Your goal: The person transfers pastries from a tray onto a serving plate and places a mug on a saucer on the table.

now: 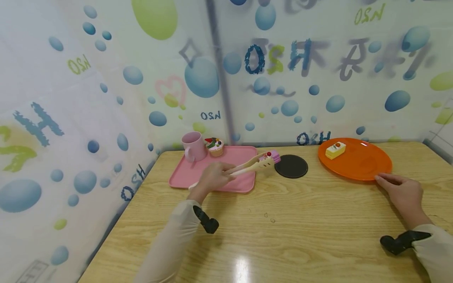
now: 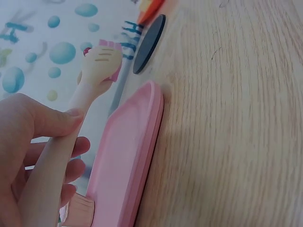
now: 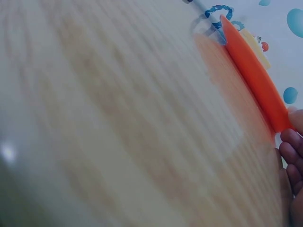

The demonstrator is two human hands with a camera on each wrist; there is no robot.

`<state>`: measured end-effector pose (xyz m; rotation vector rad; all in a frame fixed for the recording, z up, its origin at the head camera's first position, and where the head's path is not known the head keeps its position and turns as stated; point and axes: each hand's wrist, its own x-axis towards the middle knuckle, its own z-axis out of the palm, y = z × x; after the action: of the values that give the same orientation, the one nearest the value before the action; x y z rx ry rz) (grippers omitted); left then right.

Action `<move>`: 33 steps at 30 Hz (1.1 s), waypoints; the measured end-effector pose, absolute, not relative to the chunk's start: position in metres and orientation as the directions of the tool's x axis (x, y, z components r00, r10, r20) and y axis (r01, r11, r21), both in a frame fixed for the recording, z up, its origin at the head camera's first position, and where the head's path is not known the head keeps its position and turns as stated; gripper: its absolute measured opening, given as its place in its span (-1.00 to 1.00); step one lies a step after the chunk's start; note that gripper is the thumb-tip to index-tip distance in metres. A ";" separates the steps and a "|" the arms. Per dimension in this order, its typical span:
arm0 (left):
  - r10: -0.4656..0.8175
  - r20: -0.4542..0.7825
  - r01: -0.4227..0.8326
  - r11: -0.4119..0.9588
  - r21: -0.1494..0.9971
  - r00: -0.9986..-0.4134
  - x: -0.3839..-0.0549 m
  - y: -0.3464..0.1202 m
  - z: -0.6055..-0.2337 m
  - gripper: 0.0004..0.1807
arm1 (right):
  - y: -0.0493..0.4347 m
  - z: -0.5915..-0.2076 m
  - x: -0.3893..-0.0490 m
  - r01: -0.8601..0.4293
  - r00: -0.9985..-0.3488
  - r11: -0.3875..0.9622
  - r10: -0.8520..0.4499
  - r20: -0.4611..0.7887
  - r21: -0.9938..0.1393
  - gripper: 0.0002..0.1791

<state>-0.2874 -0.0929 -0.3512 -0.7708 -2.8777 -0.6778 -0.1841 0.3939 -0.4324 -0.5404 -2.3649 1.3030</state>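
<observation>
My left hand (image 1: 216, 175) grips a pair of cream tongs (image 2: 52, 165) above the pink tray (image 1: 244, 184). Between the tong heads sits a pink-purple toy cake piece (image 1: 275, 156) with a red cherry on top, held just past the tray's right edge. On the right, my right hand (image 1: 403, 193) pinches the near rim of an orange plate (image 1: 357, 167) between thumb and fingers. A yellow and white toy cake slice (image 1: 335, 150) lies on the left part of that plate. In the right wrist view the plate (image 3: 253, 75) appears edge-on, partly covering the slice.
A pink mug (image 1: 194, 146) and a fruit-topped toy cupcake (image 1: 215, 147) stand at the back of the tray. A round black coaster (image 1: 291, 167) lies between tray and plate. Behind the wooden table (image 1: 283, 236) hangs a patterned curtain (image 1: 240, 102).
</observation>
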 end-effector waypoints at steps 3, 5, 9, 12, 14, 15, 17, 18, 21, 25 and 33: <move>0.460 0.192 0.497 0.771 0.397 -0.867 -0.288 -0.090 -0.352 -0.64 | 0.394 -0.433 -0.184 0.151 -0.851 0.492 0.506 0.140 -0.857 -0.50; 0.462 0.188 0.497 0.768 0.403 -0.867 -0.287 -0.088 -0.352 -0.64 | 0.395 -0.433 -0.184 0.151 -0.851 0.492 0.506 0.140 -0.857 -0.53; 0.469 0.181 0.500 0.760 0.416 -0.864 -0.287 -0.085 -0.353 -0.65 | 0.395 -0.432 -0.184 0.150 -0.851 0.495 0.505 0.143 -0.856 -0.51; 0.476 0.182 0.506 0.756 0.415 -0.861 -0.287 -0.083 -0.354 -0.66 | 0.394 -0.432 -0.185 0.157 -0.853 0.500 0.503 0.137 -0.852 -0.44; 0.480 0.182 0.510 0.755 0.412 -0.858 -0.287 -0.081 -0.355 -0.67 | 0.394 -0.432 -0.185 0.161 -0.855 0.500 0.501 0.133 -0.851 -0.43; 0.481 0.179 0.509 0.754 0.415 -0.858 -0.287 -0.080 -0.355 -0.67 | 0.394 -0.432 -0.185 0.161 -0.856 0.501 0.500 0.133 -0.850 -0.43; 0.486 0.176 0.512 0.753 0.413 -0.856 -0.287 -0.079 -0.355 -0.67 | 0.394 -0.432 -0.184 0.161 -0.856 0.501 0.500 0.133 -0.850 -0.47; 0.489 0.178 0.515 0.750 0.414 -0.854 -0.286 -0.078 -0.355 -0.67 | 0.394 -0.432 -0.184 0.154 -0.857 0.499 0.497 0.137 -0.853 -0.46; 0.492 0.179 0.519 0.748 0.415 -0.852 -0.286 -0.074 -0.355 -0.66 | 0.395 -0.432 -0.183 0.148 -0.856 0.492 0.498 0.138 -0.858 -0.47; 0.492 0.170 0.514 0.746 0.423 -0.854 -0.286 -0.070 -0.356 -0.66 | 0.394 -0.431 -0.184 0.161 -0.858 0.502 0.497 0.131 -0.850 -0.41; 0.536 0.194 0.564 0.714 0.415 -0.822 -0.289 -0.063 -0.359 -0.68 | 0.393 -0.431 -0.184 0.153 -0.848 0.517 0.506 0.157 -0.842 -0.32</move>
<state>-0.2887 -0.0629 -0.3585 -0.9163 -2.8528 -0.7212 -0.1841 0.3927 -0.4308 -0.5440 -2.3777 1.2652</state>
